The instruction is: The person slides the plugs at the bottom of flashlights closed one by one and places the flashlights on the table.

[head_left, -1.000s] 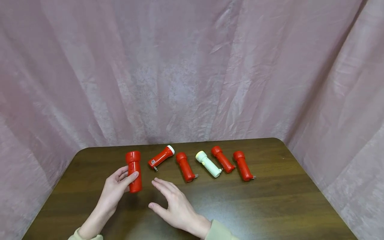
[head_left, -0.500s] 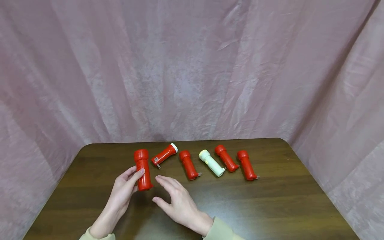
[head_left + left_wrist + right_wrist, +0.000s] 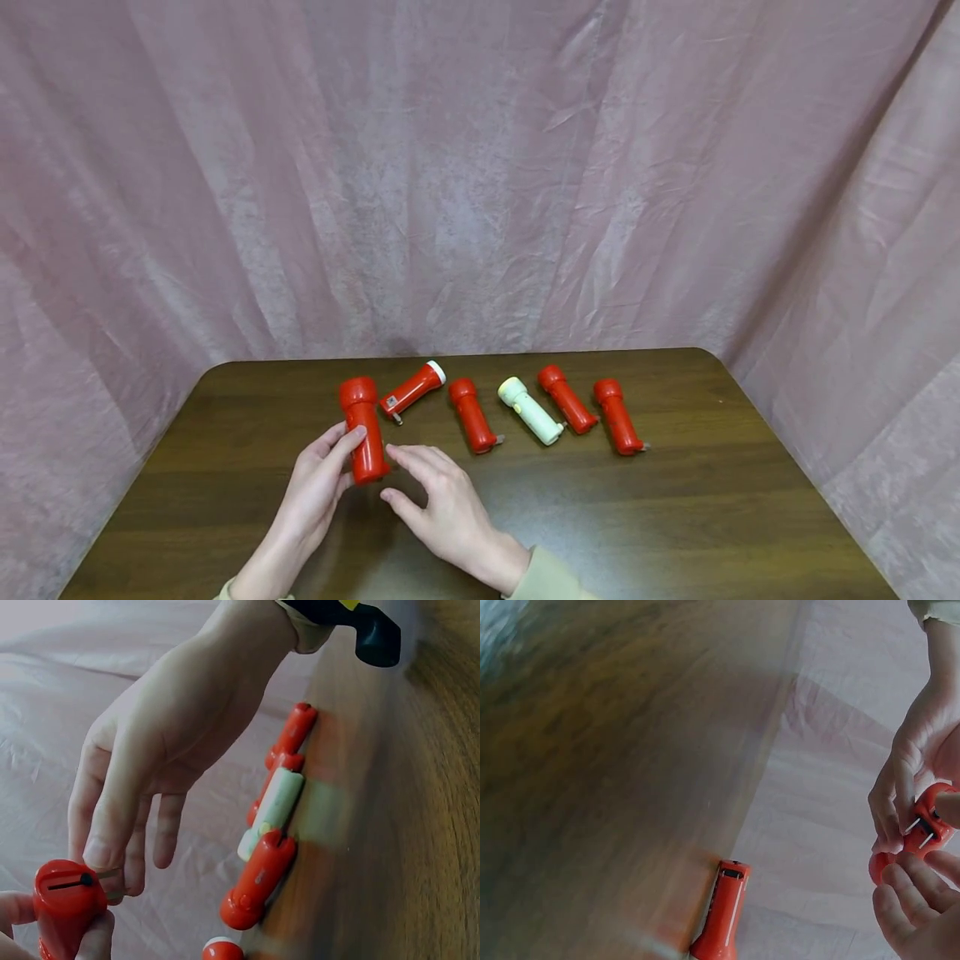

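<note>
A red flashlight (image 3: 370,457) is held above the table in my left hand (image 3: 310,490), its head pointing away and the thumb along its side. In the left wrist view the flashlight's tail end (image 3: 71,904) shows a dark slot and two metal prongs sticking out. My right hand (image 3: 452,510) is beside that tail end, fingers mostly straight and thumb spread apart. Its thumb and fingertips are close to the prongs; whether they touch cannot be made out. The right wrist view also shows the prongs on the held flashlight (image 3: 915,844), between both hands.
On the brown table (image 3: 675,517) lie a red flashlight with a white rim (image 3: 412,389), a red flashlight (image 3: 472,418), a pale green one (image 3: 531,414) and two more red ones, (image 3: 567,402) nearer the middle. A pink curtain (image 3: 465,183) hangs behind.
My left hand has moved right with the red flashlight, closer to the right hand. The flashlight has turned, so its tail now faces the right hand. The right hand has barely shifted.
</note>
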Demonstrator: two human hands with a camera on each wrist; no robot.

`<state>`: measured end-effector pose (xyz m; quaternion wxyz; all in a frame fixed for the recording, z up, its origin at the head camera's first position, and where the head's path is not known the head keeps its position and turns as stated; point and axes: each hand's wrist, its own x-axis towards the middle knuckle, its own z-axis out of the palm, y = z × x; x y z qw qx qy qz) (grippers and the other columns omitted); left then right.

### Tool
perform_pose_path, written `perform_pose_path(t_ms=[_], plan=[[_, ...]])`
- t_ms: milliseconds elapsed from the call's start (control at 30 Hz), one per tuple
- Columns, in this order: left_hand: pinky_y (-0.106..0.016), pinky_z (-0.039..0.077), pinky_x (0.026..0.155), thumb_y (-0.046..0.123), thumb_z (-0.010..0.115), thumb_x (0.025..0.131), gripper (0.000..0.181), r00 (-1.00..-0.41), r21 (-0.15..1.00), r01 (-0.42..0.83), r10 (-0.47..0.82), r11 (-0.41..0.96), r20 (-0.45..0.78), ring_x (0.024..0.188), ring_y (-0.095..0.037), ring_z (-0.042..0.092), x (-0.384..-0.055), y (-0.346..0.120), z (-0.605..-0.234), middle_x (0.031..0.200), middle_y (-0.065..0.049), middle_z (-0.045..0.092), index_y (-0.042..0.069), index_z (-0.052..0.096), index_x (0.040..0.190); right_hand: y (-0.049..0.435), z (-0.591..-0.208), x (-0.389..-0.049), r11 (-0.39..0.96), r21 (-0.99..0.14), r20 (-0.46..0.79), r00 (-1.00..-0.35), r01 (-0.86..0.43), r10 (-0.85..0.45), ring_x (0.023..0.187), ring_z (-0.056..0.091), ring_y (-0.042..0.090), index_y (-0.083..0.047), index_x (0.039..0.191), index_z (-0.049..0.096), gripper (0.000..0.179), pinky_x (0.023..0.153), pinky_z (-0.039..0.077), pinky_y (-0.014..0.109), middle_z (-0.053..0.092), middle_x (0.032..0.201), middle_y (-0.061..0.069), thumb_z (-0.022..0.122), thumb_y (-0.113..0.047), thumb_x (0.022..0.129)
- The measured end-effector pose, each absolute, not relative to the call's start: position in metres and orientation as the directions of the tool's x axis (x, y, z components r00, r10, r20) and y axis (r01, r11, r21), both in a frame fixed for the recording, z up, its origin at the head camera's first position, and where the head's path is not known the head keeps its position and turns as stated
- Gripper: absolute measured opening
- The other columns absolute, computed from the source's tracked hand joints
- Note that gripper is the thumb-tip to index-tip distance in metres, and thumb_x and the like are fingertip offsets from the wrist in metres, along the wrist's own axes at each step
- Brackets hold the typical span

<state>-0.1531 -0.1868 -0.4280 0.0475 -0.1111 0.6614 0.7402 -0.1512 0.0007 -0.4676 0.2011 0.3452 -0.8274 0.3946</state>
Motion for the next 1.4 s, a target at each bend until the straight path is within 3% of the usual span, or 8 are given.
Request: perform_pose_path(t_ms=[300,467,567,700,800,1000,1200,1400], plan=[[-0.018,0.059,0.087,0.026,0.049,0.111,0.054,-0.976,0.968,-0.203,-0.052,-0.148,-0.212,0.097,-0.003,0.069,-0.15,-0.179,-0.428,0.106,0.01,0.071,-0.005,0.038,0.154,0.002,-0.463,-0.149,0.441,-0.477,0.674,-0.638,-0.76,-0.372,0.103,0.074,0.012,-0.008,0.129,0.073,0.04,0.094,0.058,0.019,0.079,0.113,0.0,0.082,-0.018,0.091],[-0.021,0.058,0.085,0.026,0.049,0.111,0.05,-0.983,0.974,-0.172,-0.037,-0.151,-0.179,0.094,-0.004,0.07,-0.148,-0.174,-0.424,0.098,0.012,0.074,-0.005,0.044,0.15,0.003,-0.458,-0.149,0.44,-0.456,0.712,-0.614,-0.774,-0.341,0.098,0.074,0.011,-0.008,0.125,0.075,0.037,0.091,0.058,0.018,0.08,0.108,0.0,0.084,-0.016,0.089],[-0.021,0.058,0.086,0.029,0.053,0.11,0.052,-0.983,0.979,-0.17,-0.053,-0.117,-0.177,0.096,-0.003,0.07,-0.148,-0.173,-0.421,0.105,0.013,0.074,-0.003,0.046,0.151,0.004,-0.456,-0.149,0.438,-0.452,0.72,-0.608,-0.777,-0.335,0.098,0.074,0.011,-0.009,0.125,0.075,0.037,0.091,0.058,0.016,0.08,0.107,0.0,0.084,-0.015,0.089],[-0.019,0.06,0.085,0.028,0.058,0.108,0.056,-0.979,0.98,-0.182,-0.077,-0.08,-0.188,0.097,-0.001,0.071,-0.148,-0.174,-0.418,0.12,0.004,0.072,-0.004,0.045,0.153,0.006,-0.453,-0.15,0.428,-0.442,0.73,-0.594,-0.788,-0.339,0.098,0.074,0.012,-0.009,0.124,0.076,0.036,0.091,0.058,0.015,0.08,0.106,-0.001,0.084,-0.012,0.089],[-0.02,0.061,0.084,0.025,0.059,0.108,0.055,-0.98,0.98,-0.181,-0.072,-0.082,-0.187,0.095,-0.002,0.072,-0.148,-0.173,-0.417,0.121,0.0,0.074,-0.004,0.046,0.152,0.009,-0.45,-0.15,0.415,-0.445,0.731,-0.59,-0.793,-0.343,0.097,0.074,0.012,-0.009,0.123,0.076,0.035,0.09,0.058,0.016,0.08,0.105,-0.001,0.084,-0.012,0.089],[-0.023,0.061,0.084,0.025,0.057,0.109,0.052,-0.984,0.98,-0.173,-0.034,-0.1,-0.177,0.094,-0.006,0.073,-0.148,-0.171,-0.418,0.112,0.008,0.076,-0.004,0.048,0.151,0.015,-0.446,-0.15,0.413,-0.45,0.721,-0.595,-0.792,-0.356,0.095,0.074,0.012,-0.009,0.123,0.078,0.035,0.089,0.057,0.016,0.08,0.104,0.0,0.085,-0.012,0.088],[-0.022,0.061,0.084,0.025,0.057,0.109,0.051,-0.987,0.986,-0.15,-0.051,-0.077,-0.154,0.095,-0.005,0.073,-0.144,-0.17,-0.417,0.108,0.011,0.075,-0.003,0.05,0.15,0.017,-0.444,-0.151,0.395,-0.43,0.728,-0.571,-0.811,-0.379,0.095,0.074,0.012,-0.009,0.123,0.078,0.037,0.089,0.057,0.015,0.079,0.105,0.0,0.086,-0.013,0.087],[-0.024,0.061,0.084,0.024,0.056,0.109,0.051,-0.989,0.984,-0.142,-0.031,-0.11,-0.146,0.096,-0.006,0.072,-0.144,-0.166,-0.421,0.109,0.01,0.075,-0.005,0.049,0.15,0.022,-0.444,-0.151,0.399,-0.444,0.714,-0.586,-0.802,-0.383,0.095,0.074,0.012,-0.009,0.122,0.078,0.036,0.088,0.057,0.014,0.08,0.104,0.0,0.085,-0.012,0.087]])
